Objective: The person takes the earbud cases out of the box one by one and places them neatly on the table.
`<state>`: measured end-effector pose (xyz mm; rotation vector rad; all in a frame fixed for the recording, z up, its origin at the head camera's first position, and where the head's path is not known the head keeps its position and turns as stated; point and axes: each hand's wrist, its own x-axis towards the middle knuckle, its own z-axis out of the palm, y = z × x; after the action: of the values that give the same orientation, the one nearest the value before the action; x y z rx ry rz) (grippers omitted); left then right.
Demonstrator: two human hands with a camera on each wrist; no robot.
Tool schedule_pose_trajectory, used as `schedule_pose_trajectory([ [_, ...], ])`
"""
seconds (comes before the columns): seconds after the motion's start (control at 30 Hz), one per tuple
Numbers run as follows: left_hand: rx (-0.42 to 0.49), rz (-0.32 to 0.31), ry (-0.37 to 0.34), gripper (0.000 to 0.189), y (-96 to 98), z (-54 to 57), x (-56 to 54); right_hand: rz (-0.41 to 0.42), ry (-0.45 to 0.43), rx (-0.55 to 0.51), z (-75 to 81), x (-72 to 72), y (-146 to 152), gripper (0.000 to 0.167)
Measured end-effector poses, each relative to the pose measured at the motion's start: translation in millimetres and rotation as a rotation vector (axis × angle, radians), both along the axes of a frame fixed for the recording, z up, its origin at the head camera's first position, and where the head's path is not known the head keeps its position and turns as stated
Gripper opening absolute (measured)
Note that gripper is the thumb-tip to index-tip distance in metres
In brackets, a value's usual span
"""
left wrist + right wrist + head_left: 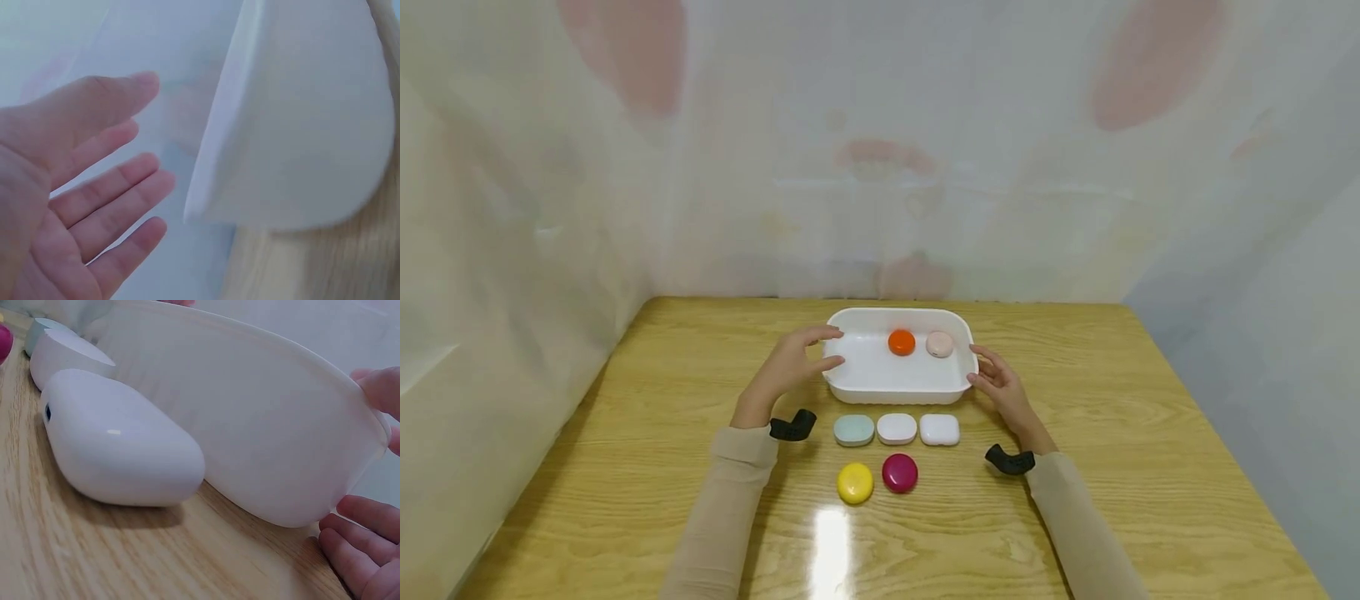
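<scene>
A white plastic basin (861, 385) stands on the table, holding an orange rounded case (902, 342) and a pale pink one (939, 343). At its left end my left hand (790, 362) is spread; the left wrist view shows a gap between its fingers and the basin wall. My right hand (1003, 390) holds the basin's right end, thumb at the rim and fingers low against the outer wall (250, 425). In front of the basin lie a mint-green case (853, 430), a pinkish-white case (897, 428) and a glossy white earbud case (119, 437).
Nearer to me, a yellow round case (855, 483) and a magenta round case (899, 473) lie side by side on the wooden table (625, 467). A patterned pale curtain (1000, 208) hangs behind the table's far edge.
</scene>
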<state>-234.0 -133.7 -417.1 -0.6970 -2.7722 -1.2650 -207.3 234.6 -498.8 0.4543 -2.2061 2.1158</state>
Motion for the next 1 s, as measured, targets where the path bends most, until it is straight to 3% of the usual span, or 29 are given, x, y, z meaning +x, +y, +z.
schedule_pose_trajectory([
  [0.17,0.007,-0.094,-0.049,0.044,18.0,3.2,-14.9,0.0,-0.02,-0.012,0.5,-2.0,-0.4,0.053],
  [0.4,0.005,-0.177,-0.134,0.049,50.8,-2.0,-39.7,-0.006,-0.012,-0.02,1.3,-1.0,4.0,0.053],
  [0.57,0.001,-0.135,-0.2,0.05,74.0,-6.1,-53.1,0.007,0.007,-0.048,0.4,0.5,7.2,0.052],
  [0.77,-0.057,-0.053,-0.273,0.05,101.4,-0.6,-61.8,0.015,0.004,-0.076,1.0,3.3,10.8,0.05],
  [1.0,-0.206,-0.072,-0.303,0.051,119.3,7.0,-77.1,0.022,0.014,-0.091,1.1,3.7,9.3,0.05],
])
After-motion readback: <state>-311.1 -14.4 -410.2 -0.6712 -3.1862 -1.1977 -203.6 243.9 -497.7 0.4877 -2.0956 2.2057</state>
